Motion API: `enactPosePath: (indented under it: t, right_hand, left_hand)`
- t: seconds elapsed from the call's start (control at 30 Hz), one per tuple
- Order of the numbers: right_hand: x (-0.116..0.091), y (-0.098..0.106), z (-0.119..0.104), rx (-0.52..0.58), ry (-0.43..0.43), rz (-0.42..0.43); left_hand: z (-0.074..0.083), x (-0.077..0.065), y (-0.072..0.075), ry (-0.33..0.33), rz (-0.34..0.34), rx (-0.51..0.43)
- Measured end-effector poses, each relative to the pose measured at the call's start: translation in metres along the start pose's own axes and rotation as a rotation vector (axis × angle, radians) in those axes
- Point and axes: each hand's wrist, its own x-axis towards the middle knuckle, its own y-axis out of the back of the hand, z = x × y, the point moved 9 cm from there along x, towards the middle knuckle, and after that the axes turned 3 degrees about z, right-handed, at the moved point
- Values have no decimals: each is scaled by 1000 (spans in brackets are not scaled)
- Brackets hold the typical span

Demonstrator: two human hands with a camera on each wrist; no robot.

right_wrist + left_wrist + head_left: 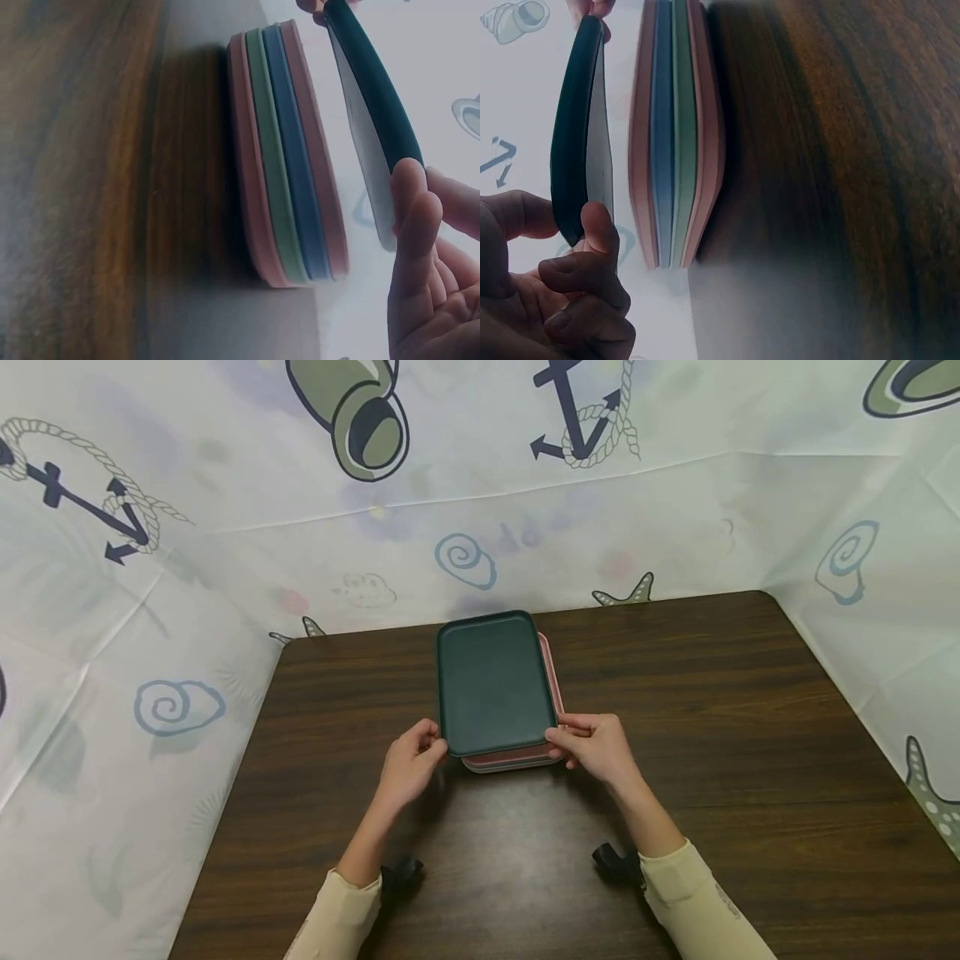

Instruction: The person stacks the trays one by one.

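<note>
Both hands hold a dark green rectangular tray (495, 685) by its two near corners, above a stack of similar trays. My left hand (408, 764) pinches the near left corner between thumb and fingers; my right hand (596, 747) pinches the near right one. In the left wrist view a gap shows between the held tray's pale underside (600, 150) and the stack. From top to bottom the stack has a pink tray (641, 150), a blue tray (662, 135), a green tray (683, 135) and another pink tray (709, 135).
The stack stands on a dark wood-grain table (712, 710), near its far edge. Behind and beside the table hangs a pale cloth (510, 552) printed with anchors and shells. Black straps (618, 864) show by the sleeves.
</note>
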Motion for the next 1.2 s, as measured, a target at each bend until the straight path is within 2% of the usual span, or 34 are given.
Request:
enactPosePath:
  t: [0.4,0.67,0.73,0.93,1.2]
  right_hand:
    - [-5,12,13,10,-76,31]
    - [-6,15,18,7,-78,21]
    - [-9,14,12,1,-80,16]
    - [-6,18,17,-25,-74,43]
    - [-3,22,22,-77,-56,71]
  left_hand:
    - [3,2,-13,-44,-25,124]
    - [1,4,-21,-49,-58,219]
    - [2,4,-22,-53,-67,241]
    - [5,5,-25,-69,-84,296]
    - [5,4,-28,-87,-68,337]
